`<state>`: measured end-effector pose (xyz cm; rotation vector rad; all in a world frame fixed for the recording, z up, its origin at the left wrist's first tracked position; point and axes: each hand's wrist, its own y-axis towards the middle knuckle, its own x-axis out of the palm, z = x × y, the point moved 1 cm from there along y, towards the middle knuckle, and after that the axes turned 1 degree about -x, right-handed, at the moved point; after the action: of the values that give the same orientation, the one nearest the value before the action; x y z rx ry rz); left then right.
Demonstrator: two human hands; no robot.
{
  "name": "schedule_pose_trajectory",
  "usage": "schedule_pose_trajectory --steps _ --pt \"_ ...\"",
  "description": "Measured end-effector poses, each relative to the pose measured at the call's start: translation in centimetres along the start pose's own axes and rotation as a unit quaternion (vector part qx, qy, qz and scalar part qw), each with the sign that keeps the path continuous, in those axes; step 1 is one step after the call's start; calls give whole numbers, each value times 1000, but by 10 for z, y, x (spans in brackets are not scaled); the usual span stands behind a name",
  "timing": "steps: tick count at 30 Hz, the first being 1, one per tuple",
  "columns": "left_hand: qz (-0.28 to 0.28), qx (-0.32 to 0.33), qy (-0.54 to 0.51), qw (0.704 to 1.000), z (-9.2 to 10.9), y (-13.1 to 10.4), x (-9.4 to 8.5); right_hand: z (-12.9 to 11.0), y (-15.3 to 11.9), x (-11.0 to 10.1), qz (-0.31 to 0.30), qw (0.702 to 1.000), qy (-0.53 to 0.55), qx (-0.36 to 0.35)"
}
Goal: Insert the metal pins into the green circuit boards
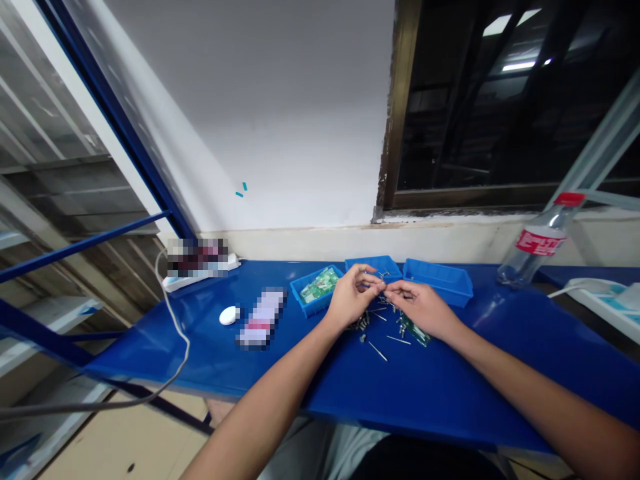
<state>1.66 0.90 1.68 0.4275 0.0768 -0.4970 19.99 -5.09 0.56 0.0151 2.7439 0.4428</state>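
Note:
My left hand (356, 293) and my right hand (419, 305) meet fingertip to fingertip above the blue table. Both are closed in a pinch, and whatever sits between the fingers is too small to make out. Under and between them lies a loose pile of small metal parts (361, 324). Thin metal pins, one of them a rivet-like pin (379, 351), are scattered in front of the pile. A green circuit board (417, 332) lies partly beneath my right hand. Just behind my hands stands a blue bin (367, 263) with a few small metal pieces in it.
Left of my hands is a blue bin (306, 311) of green boards; another blue bin (440, 288) stands behind my right hand. A blurred phone-like item (263, 319) and a round white case (229, 315) lie left. A plastic bottle (537, 243) and power strips (607, 307) flank the table.

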Motion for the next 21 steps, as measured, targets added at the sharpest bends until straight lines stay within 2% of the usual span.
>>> schedule_pose_trajectory --steps 4,11,15,17,21 --pt "-24 -5 -3 1000 2 0 1 3 2 0 -13 1000 0 6" --pt "-25 14 51 998 5 0 0 0 -1 -4 74 997 13 -22" --pt "-36 29 102 994 5 -2 0 -9 -2 -5 52 996 -24 -72" --pt "-23 44 129 990 6 -3 0 -12 -3 -5 51 994 -52 -84" --pt "4 49 152 987 9 -5 0 -16 -4 -8 93 983 -102 -120"
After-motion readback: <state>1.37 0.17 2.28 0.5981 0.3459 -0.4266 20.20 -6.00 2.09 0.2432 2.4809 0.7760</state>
